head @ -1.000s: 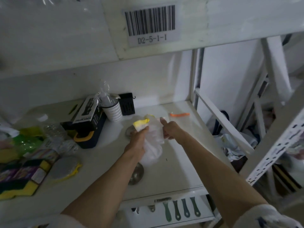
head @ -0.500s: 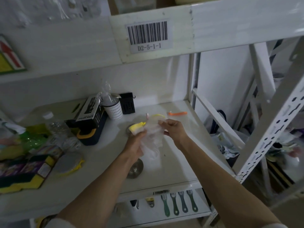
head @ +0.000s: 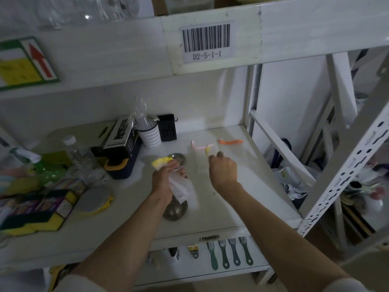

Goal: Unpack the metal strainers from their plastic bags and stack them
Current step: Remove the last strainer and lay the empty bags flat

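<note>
My left hand (head: 166,178) grips the bagged strainer (head: 179,186) over the shelf (head: 242,199); my right hand (head: 223,169) grasps an empty bag (head: 203,163). I drop it clear, then strip the next.

White metal shelf (head: 242,203), mid-frame. On it: sponge packs (head: 35,209) at far left, clear plastic bottle (head: 81,153), spray-bottle box (head: 121,137), perforated white cup (head: 150,135), black holder (head: 167,127), two metal strainers (head: 175,208) at centre, orange-sealed bag (head: 231,141) toward the right rear.
</note>
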